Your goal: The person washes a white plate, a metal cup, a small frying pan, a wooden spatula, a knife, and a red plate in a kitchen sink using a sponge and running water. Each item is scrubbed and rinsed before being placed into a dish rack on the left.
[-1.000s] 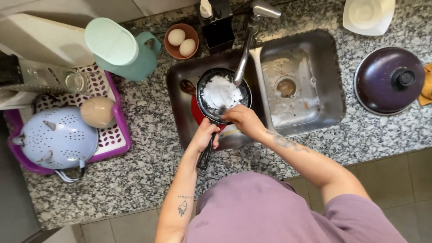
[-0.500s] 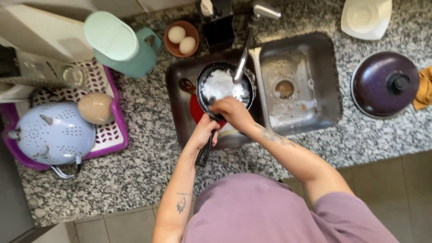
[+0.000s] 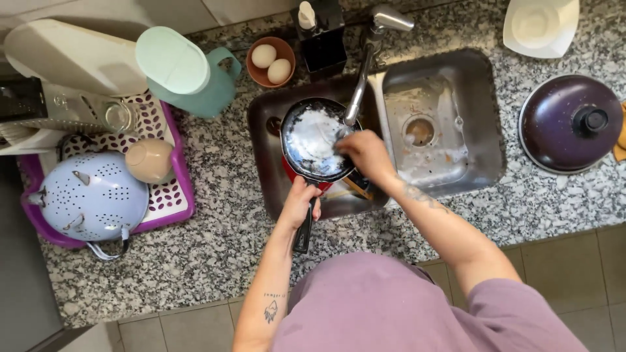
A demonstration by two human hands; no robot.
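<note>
Frying pan (image 3: 316, 140), black and soapy, is held over the left basin of the sink (image 3: 482, 111), under the faucet (image 3: 362, 78). Handle is gripped by left hand (image 3: 301, 202); right hand (image 3: 366, 153) is curled on the rim, contents hidden. Likely rigid, fairly heavy, slippery: best held at the handle.

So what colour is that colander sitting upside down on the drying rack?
The colander is pale lavender-blue with small drain holes, clearest in the head view.

Pan (image 3: 316, 140) sits in the left basin of the sink (image 3: 486, 117) under the tap (image 3: 365, 72), egg bowl (image 3: 270, 60) and jug (image 3: 189, 73) behind-left on the desk (image 3: 215, 248), colander (image 3: 88, 195) on the rack (image 3: 179, 195) far left, lidded pot (image 3: 570, 124) far right.
</note>
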